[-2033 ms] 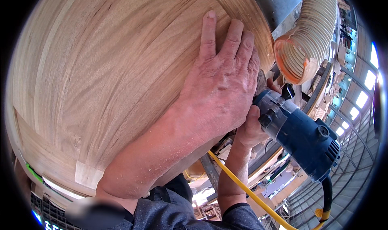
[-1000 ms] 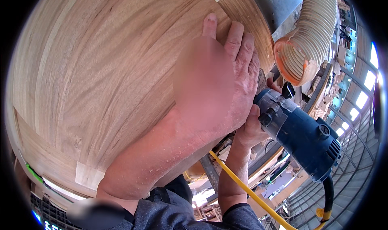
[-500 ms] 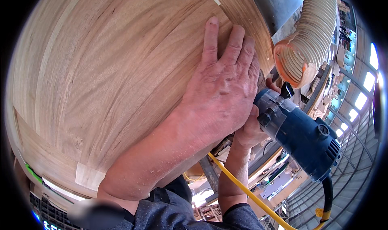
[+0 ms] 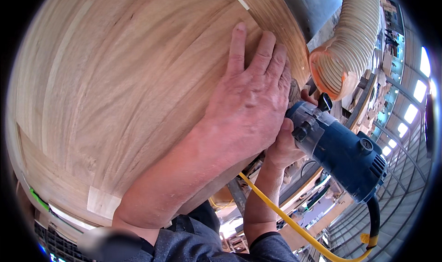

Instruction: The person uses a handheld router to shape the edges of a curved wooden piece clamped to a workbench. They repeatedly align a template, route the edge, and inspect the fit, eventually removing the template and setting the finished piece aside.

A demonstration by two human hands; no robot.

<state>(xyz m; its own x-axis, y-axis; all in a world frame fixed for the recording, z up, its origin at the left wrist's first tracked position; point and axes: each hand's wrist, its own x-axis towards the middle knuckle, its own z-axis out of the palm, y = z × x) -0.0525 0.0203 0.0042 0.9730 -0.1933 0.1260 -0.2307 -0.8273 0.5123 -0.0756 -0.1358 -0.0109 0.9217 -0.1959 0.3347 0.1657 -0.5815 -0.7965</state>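
My left hand [image 4: 251,89] lies flat on a large pale wooden panel [image 4: 115,77], fingers stretched and slightly spread near its right edge. Just beside that edge, my right hand [image 4: 284,147] is wrapped round the clear base end of a blue trim router [image 4: 347,151]. The router is tilted, its base end against the panel's edge and its motor end pointing down to the right. The left hand and the panel hide its bit. Some of my right fingers show behind the router's black knob [image 4: 325,101].
A ribbed dust hose [image 4: 357,36] hangs at the upper right, its open end near the router. A yellow cord [image 4: 285,218] loops below from the router's black lead. Behind stand benches with wood pieces [image 4: 294,193] and a grey metal surface [image 4: 313,6].
The whole view has shifted slightly. Both hands and the router keep nearly the same places against the panel; the yellow cord's loop has moved a little.
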